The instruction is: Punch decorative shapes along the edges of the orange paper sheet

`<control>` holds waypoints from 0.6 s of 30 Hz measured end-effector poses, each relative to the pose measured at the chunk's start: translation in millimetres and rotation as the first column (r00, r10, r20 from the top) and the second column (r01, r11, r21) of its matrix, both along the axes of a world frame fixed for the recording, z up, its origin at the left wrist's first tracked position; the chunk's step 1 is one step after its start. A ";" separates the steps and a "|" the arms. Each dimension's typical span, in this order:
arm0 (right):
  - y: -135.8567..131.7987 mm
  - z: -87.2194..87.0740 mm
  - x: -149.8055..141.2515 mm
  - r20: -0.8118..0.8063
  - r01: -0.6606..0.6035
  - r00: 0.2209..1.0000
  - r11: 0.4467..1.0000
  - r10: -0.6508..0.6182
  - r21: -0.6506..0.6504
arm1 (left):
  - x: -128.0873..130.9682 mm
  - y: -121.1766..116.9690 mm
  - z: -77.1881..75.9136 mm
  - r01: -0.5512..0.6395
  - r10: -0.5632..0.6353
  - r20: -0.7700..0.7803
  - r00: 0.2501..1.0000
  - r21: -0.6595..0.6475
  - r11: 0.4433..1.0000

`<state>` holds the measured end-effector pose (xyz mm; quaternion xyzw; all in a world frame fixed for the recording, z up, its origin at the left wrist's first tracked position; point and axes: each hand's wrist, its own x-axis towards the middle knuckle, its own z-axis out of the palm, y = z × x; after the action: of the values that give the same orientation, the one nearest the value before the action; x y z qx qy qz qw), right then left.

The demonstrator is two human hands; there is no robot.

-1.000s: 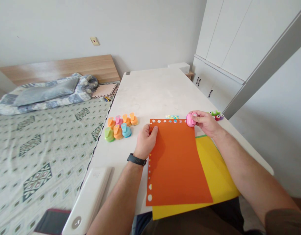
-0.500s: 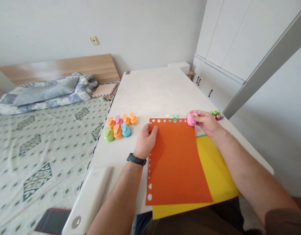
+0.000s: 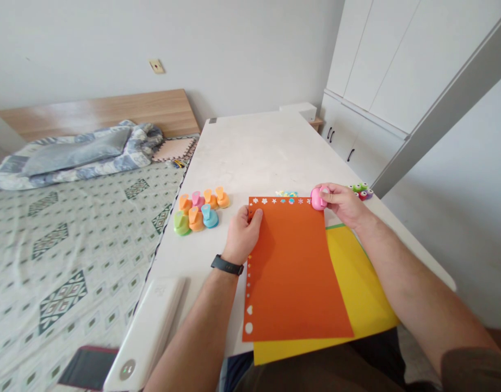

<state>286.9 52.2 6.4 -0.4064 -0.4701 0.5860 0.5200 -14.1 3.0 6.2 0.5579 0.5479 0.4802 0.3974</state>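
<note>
An orange sheet of paper (image 3: 293, 267) has shaped holes punched along its top and left edges. My left hand (image 3: 244, 231) pinches its upper left edge, thumb on top. At the sheet's top right corner sits a pink craft punch (image 3: 317, 199). My right hand (image 3: 342, 204) grips this punch, with the thumb on it; the paper's corner is hidden there. Beneath the orange sheet lies yellow paper (image 3: 356, 277), showing at the right and bottom. Small punched-out bits (image 3: 286, 194) lie just beyond the top edge.
Several colored craft punches (image 3: 196, 219) stand to the left on the white table (image 3: 250, 147). Small green and red items (image 3: 359, 190) sit behind my right hand. A long white device (image 3: 152, 321) rests at the table's left front, near a dark tablet (image 3: 87, 367) on the bed.
</note>
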 end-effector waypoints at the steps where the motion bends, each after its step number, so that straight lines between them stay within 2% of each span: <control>1: 0.2 -0.3 0.1 -0.001 0.007 1.000 1.000 -0.007 -0.006 | -0.1 0.0 0.0 -0.003 0.003 -0.005 1.000 0.000 1.000; 12: 0.0 -0.2 0.0 -0.005 0.003 1.000 1.000 -0.003 0.001 | 1.2 0.6 -0.3 -0.026 0.028 0.049 0.998 -0.043 0.999; 18: -0.8 1.6 -1.2 0.000 0.020 1.000 1.000 -0.020 -0.022 | 1.4 -0.2 1.9 -0.021 0.022 0.027 0.999 -0.021 1.000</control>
<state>285.8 51.4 8.0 -0.4166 -0.4594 0.5860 0.5215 -12.7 2.8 8.2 0.5413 0.5536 0.4861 0.4053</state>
